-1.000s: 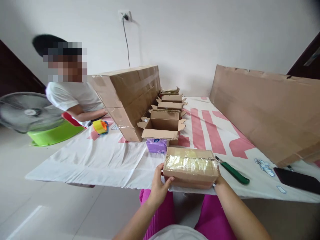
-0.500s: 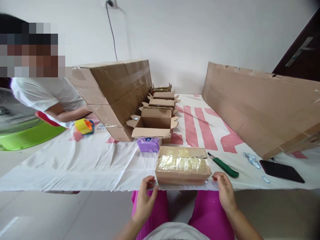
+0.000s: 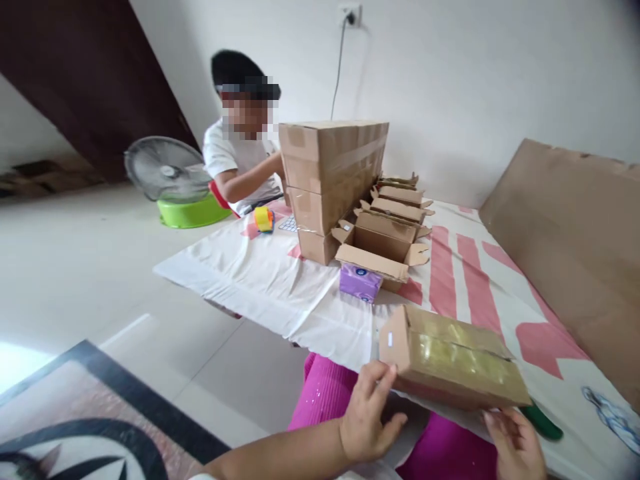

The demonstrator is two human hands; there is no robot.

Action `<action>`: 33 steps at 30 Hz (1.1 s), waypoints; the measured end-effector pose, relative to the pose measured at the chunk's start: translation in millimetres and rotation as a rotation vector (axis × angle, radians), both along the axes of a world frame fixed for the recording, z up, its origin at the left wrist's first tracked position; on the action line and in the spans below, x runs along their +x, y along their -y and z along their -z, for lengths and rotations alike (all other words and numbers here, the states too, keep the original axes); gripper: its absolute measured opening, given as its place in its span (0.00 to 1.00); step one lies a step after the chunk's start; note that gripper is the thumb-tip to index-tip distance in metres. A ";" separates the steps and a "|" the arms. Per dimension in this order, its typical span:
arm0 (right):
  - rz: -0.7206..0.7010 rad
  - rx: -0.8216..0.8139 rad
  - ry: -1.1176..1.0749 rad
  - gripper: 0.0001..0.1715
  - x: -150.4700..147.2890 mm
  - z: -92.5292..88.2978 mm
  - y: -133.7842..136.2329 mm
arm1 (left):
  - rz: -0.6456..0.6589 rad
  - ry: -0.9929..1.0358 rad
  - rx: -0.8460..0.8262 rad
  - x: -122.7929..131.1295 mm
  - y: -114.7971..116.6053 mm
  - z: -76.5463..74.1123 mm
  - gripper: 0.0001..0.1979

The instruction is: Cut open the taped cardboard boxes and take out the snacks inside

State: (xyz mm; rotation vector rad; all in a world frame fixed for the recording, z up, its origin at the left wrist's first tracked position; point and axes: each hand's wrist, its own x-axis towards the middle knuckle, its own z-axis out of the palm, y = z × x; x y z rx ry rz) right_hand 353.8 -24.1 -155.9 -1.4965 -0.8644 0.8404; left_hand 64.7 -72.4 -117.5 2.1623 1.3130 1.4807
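Close to me on the cloth-covered table sits a small cardboard box (image 3: 460, 353), its top sealed with shiny yellowish tape. My left hand (image 3: 373, 413) is at its near left corner, thumb spread away and fingertips against or just beside the cardboard. By the near right corner is my right hand (image 3: 517, 440), fingers loosely bent and tips at the box's lower edge; whether they touch it is unclear. The box's right end partly covers a green-handled utility knife (image 3: 545, 423). Neither hand is wrapped around anything.
Open cardboard boxes (image 3: 383, 243) stand in a row behind a purple tissue pack (image 3: 360, 281). Left of them rises a stack of taped cartons (image 3: 307, 193). A tape roll (image 3: 264, 219) lies near another person (image 3: 240, 167). A large cardboard panel (image 3: 575, 247) stands right.
The view has swung left, showing the fan and more floor. Both my hands have come closer to the taped box's near corners. The other person's arm now reaches toward the carton stack.
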 end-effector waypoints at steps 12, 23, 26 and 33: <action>-0.005 0.040 0.031 0.26 -11.4 -9.8 -4.0 | -0.082 0.088 -0.026 -11.3 -9.5 21.1 0.29; -0.152 0.236 0.118 0.14 -40.9 -22.8 1.3 | -0.186 0.307 -0.372 -39.1 -68.6 15.0 0.16; -0.168 0.302 0.185 0.12 -38.8 -29.7 4.1 | -0.139 0.389 -0.429 -39.6 -70.9 23.2 0.16; -0.247 0.374 0.264 0.08 -37.6 -37.8 13.3 | -0.169 0.368 -0.454 -40.4 -69.1 27.2 0.19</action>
